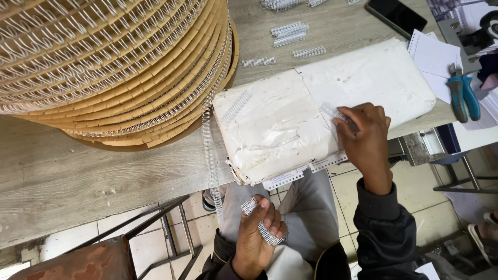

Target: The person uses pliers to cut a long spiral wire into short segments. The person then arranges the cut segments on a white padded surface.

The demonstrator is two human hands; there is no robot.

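My left hand (259, 233) is low over my lap and grips a short piece of silver wire binding comb (262, 227). My right hand (365, 140) rests on a white wrapped block (290, 119) on the table, its fingertips pinching another short wire comb piece (332, 110) against the block's top. A long strip of the same wire binding (210, 150) hangs down from a big spool (104, 62) at the upper left, passing the block's left edge. A punched paper edge (306, 170) sticks out under the block.
Several cut wire comb pieces (290, 33) lie on the wooden table (78, 176) behind the block. Blue-handled pliers (461, 96), paper sheets (438, 57) and a dark phone (397, 15) sit at the right. A metal stool frame (155, 228) stands below left.
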